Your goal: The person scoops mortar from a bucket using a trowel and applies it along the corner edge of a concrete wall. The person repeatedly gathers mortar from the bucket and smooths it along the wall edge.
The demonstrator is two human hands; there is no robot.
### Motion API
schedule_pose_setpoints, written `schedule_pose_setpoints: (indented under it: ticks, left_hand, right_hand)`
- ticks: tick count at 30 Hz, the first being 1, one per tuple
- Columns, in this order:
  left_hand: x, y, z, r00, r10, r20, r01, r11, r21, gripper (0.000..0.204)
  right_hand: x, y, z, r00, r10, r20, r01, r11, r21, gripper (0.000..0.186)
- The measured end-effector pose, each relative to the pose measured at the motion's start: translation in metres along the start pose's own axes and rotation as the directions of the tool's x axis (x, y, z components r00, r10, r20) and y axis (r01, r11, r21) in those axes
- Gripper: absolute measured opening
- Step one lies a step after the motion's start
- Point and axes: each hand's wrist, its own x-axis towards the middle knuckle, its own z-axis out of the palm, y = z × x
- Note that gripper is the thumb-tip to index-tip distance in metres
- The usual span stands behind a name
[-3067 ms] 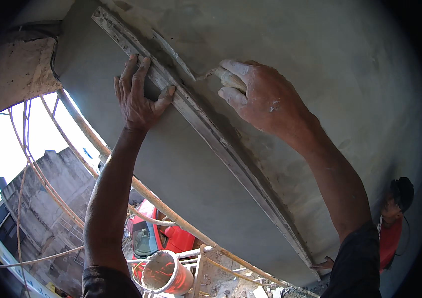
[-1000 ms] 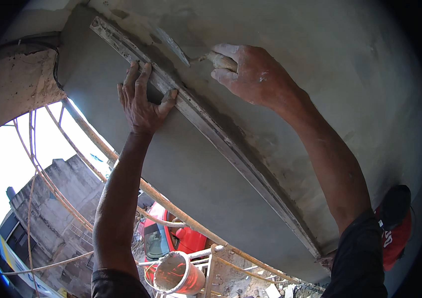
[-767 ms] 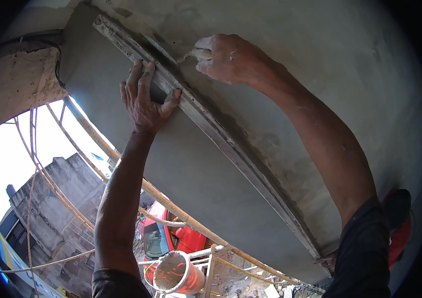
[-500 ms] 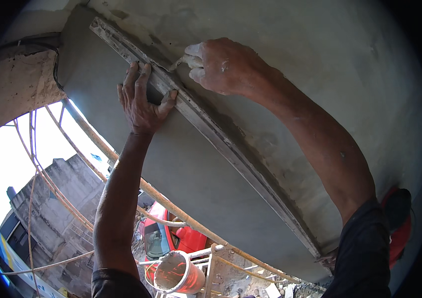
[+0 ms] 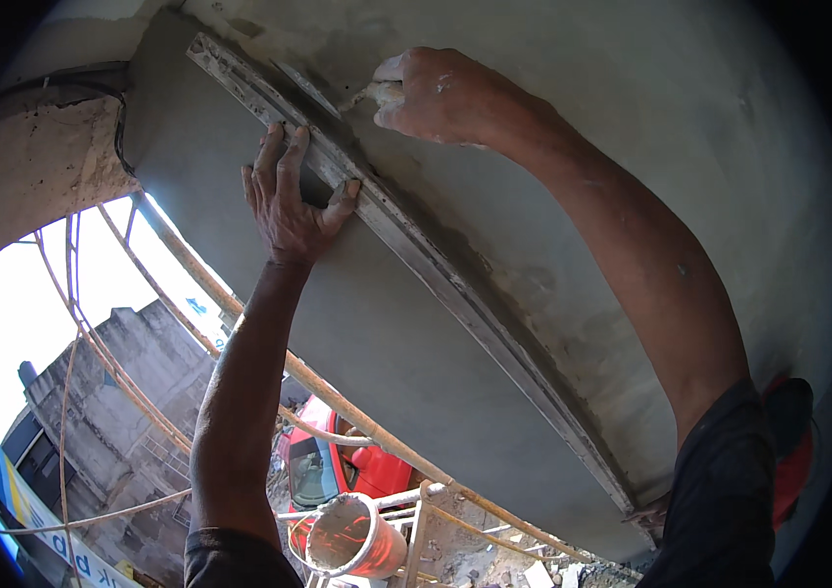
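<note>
A long, mortar-smeared metal straightedge lies slanting across the grey plastered wall. My left hand holds it against the wall near its upper end, fingertips and thumb on the bar. On the other side of the bar, my right hand is closed around the handle of a small trowel. The thin blade of this trowel shows nearly edge-on, close beside the straightedge. Damp, rough mortar runs along that edge. White smears coat my right fingers.
A mortar-crusted bucket stands below, by the scaffold pipes. Lower down are a red vehicle and rubble. Another person in red is at the right, with what looks like a hand at the bar's lower end.
My right hand has moved slightly up, and the trowel blade now shows more fully beside the bar. The left hand stays at the same place on the straightedge.
</note>
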Motion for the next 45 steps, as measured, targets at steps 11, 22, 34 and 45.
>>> schedule_pose_setpoints:
  ticks: [11, 22, 34, 45]
  left_hand:
    - [0.001, 0.0, 0.001, 1.0, 0.005, -0.011, -0.005, 1.0, -0.002, 0.092]
    - [0.0, 0.002, -0.001, 1.0, -0.019, 0.001, 0.019, 1.0, -0.021, 0.093]
    - [0.001, -0.001, 0.001, 0.999, 0.021, -0.034, -0.022, 0.999, -0.029, 0.09]
    - [0.0, 0.004, -0.004, 0.999, 0.023, -0.029, -0.022, 0.999, 0.038, 0.083]
  right_hand:
    - [-0.027, -0.01, -0.001, 0.99, -0.138, 0.0, 0.138, 0.988, -0.069, 0.039]
    - [-0.038, 0.012, 0.005, 1.0, 0.022, -0.003, -0.022, 1.0, -0.018, 0.049]
    - [-0.072, 0.004, 0.015, 0.999, -0.031, 0.026, 0.032, 0.999, -0.005, 0.048]
    - [-0.028, 0.001, -0.006, 1.0, 0.02, -0.022, -0.017, 0.994, 0.109, 0.052]
